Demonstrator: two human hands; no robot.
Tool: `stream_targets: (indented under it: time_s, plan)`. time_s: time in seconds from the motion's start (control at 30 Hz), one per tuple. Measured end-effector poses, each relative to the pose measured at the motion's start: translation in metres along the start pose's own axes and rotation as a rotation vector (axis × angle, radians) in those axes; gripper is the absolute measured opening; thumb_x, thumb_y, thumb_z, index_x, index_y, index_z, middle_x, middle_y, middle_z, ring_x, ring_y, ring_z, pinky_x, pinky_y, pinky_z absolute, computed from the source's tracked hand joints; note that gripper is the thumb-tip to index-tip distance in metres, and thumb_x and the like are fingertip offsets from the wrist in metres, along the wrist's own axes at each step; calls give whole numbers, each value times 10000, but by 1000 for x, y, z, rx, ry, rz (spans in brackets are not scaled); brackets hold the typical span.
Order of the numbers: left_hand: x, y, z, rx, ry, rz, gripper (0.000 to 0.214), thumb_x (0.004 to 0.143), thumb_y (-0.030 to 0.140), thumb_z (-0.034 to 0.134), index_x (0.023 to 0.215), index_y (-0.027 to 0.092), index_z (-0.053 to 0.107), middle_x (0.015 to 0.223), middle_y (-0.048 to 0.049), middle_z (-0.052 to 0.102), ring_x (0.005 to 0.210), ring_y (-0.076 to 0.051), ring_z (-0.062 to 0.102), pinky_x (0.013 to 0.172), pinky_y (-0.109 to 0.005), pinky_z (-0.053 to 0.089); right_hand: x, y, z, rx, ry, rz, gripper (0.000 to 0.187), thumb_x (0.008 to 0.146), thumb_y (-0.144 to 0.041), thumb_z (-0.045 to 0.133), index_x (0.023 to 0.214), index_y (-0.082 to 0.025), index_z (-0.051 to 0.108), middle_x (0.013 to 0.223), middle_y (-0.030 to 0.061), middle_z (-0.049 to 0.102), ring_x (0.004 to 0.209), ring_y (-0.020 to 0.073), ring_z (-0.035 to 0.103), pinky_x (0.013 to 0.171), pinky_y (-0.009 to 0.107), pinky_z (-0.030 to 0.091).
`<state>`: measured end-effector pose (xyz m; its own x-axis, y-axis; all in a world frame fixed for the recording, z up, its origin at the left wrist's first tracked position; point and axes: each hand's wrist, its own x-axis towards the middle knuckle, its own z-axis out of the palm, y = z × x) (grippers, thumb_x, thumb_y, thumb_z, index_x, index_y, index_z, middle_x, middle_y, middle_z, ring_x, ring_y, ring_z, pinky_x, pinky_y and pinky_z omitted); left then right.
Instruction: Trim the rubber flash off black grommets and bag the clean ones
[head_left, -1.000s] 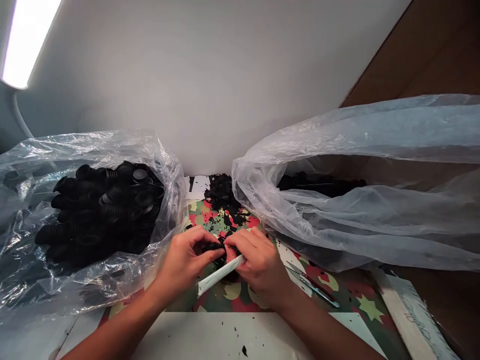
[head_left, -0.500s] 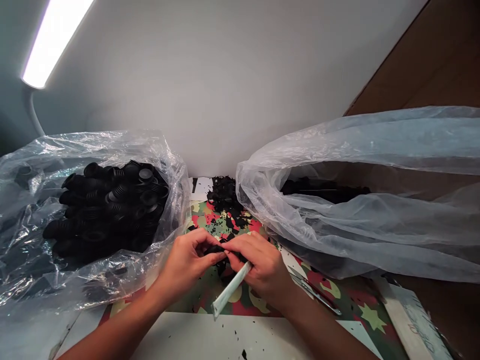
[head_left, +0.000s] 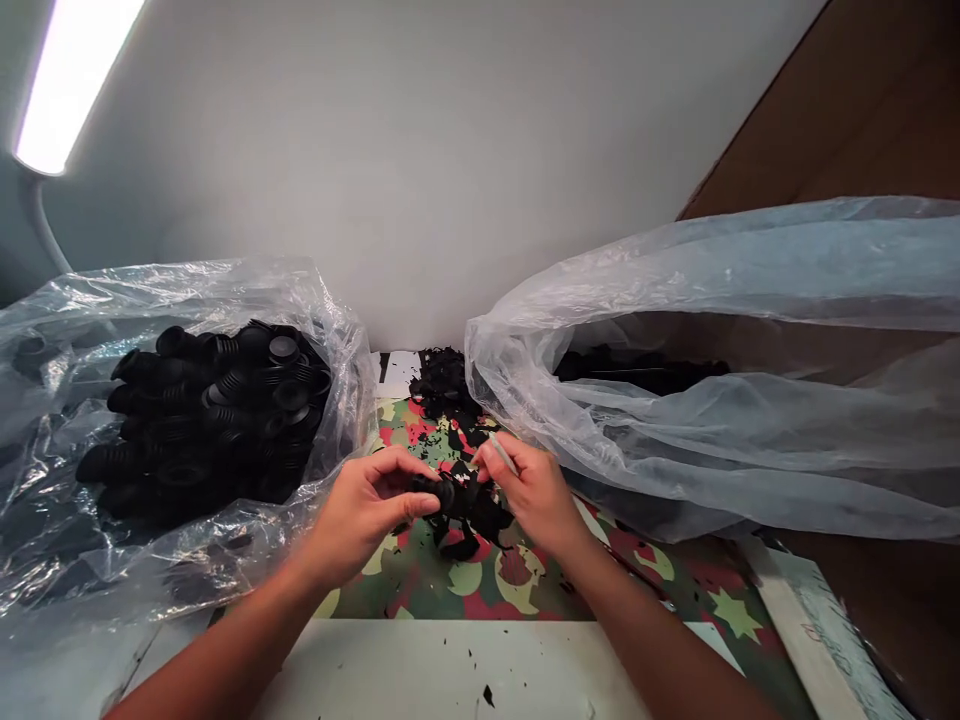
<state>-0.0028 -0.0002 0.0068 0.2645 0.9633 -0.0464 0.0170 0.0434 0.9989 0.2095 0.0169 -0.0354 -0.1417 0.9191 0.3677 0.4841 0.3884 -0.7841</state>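
My left hand pinches a small black ribbed rubber boot between thumb and fingers, over the middle of the table. Just right of it, my right hand is closed round a pale, thin-handled tool, its working end hidden by the fingers. The right fingertips are a little apart from the boot. Black rubber scraps lie below and between both hands. On the left, a clear plastic bag holds a heap of similar black ribbed boots.
A second clear bag opens toward me on the right, with black pieces inside. A pile of black trimmings lies at the back by the wall. A metal tool lies partly behind my right forearm. A lit lamp stands upper left.
My right hand has moved a little right and up, away from the left hand. The pale tool has swung from pointing toward me to upright. The black boot now shows in my left hand.
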Motion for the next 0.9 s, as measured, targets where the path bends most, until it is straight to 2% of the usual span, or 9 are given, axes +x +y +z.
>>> stream_targets:
  time_s: [0.1, 0.17, 0.23, 0.33, 0.47, 0.63, 0.73, 0.8, 0.9]
  plan:
    - [2, -2, -2, -92, 12, -34, 329, 592, 357, 899, 780, 149, 727, 626, 19, 618, 468, -77, 484, 410, -197, 418, 0, 2, 3, -33, -60, -43, 336, 935, -282, 491, 620, -207, 581, 665, 7, 611, 618, 161, 587, 609, 270, 431]
    - [4, -5, -3, -117, 21, -43, 374, 570, 380, 915, 798, 146, 732, 623, 17, 623, 456, -71, 473, 393, -190, 406, -1, 1, 5, -37, -15, -67, 172, 856, -196, 527, 739, -209, 652, 806, 30, 662, 723, 181, 626, 634, 273, 454]
    - [4, -8, -4, -130, 26, -48, 403, 559, 390, 924, 819, 145, 738, 651, 2, 646, 478, -80, 497, 400, -189, 415, -2, -1, 5, -16, 35, -79, 187, 809, -138, 506, 816, -216, 676, 849, 33, 676, 766, 185, 634, 640, 270, 461]
    - [5, -11, -5, -153, 19, -55, 439, 554, 413, 935, 846, 147, 743, 691, -16, 668, 529, -103, 546, 429, -197, 445, -3, -5, 2, 38, 48, -56, 222, 840, -169, 471, 680, -215, 617, 661, -4, 617, 616, 157, 573, 577, 255, 418]
    - [5, -12, -5, -214, 6, -62, 495, 541, 450, 950, 874, 156, 733, 732, -28, 671, 584, -118, 568, 452, -194, 449, -5, -7, 1, 96, -38, 81, 311, 939, -306, 435, 697, -214, 609, 469, -59, 473, 444, 128, 441, 481, 241, 328]
    - [5, -9, -7, -297, -84, -116, 500, 636, 530, 889, 951, 182, 717, 799, -53, 675, 612, -133, 586, 519, -233, 471, -4, -9, 5, 51, 42, -10, 182, 865, -239, 476, 746, -215, 611, 682, -4, 623, 588, 148, 545, 552, 242, 380]
    - [3, -12, -5, -317, -115, -126, 479, 769, 580, 767, 1072, 217, 692, 847, -58, 681, 622, -137, 606, 574, -255, 490, -6, -11, 4, 66, 8, -19, 218, 881, -245, 455, 710, -219, 588, 588, -23, 571, 526, 140, 505, 521, 241, 358]
    - [-2, -14, -1, -182, -123, -48, 406, 866, 566, 656, 1082, 223, 688, 848, -55, 674, 639, -149, 611, 599, -272, 507, -9, -11, 4, 78, -28, 14, 274, 935, -311, 428, 736, -223, 594, 496, -53, 493, 447, 133, 451, 482, 243, 331]
    - [-13, -7, 5, 371, -100, 268, 211, 919, 363, 600, 1006, 218, 726, 941, -81, 671, 829, -207, 650, 756, -330, 552, -13, -11, 5, 40, 21, 12, 315, 929, -387, 456, 672, -235, 557, 492, -48, 490, 435, 141, 448, 465, 254, 339]
